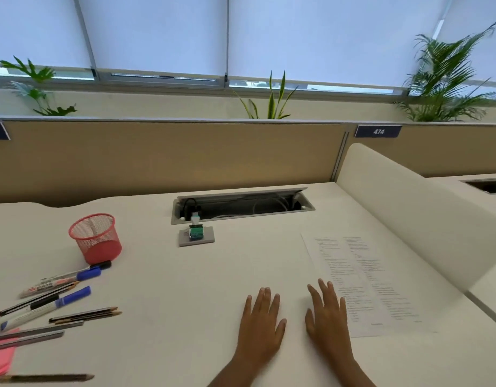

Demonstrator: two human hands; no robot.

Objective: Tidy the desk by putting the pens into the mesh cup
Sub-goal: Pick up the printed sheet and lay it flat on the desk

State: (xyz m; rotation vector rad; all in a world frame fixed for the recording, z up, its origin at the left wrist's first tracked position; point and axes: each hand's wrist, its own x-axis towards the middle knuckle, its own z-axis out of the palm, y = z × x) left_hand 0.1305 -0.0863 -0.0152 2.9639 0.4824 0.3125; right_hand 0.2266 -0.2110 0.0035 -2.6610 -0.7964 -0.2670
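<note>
Pens (45, 308) lower left, long axes rising rightward, caps toward upright red mesh cup (97, 240). Left hand (262, 328), right hand (327, 322) flat on worktop (185, 303), fingers (265, 298) straight, grasping nothing.

Both forearms reach forward side by side. The left hand (262, 325) lies palm down with fingers straight and close together. The right hand (327, 321) lies flat just beside it, fingers slightly spread, holding nothing.

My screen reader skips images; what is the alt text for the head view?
The left hand and right hand rest flat, empty, on a white desk. Pens and pencils lie scattered at left near an upright red mesh cup; a printed sheet lies at right.
</note>
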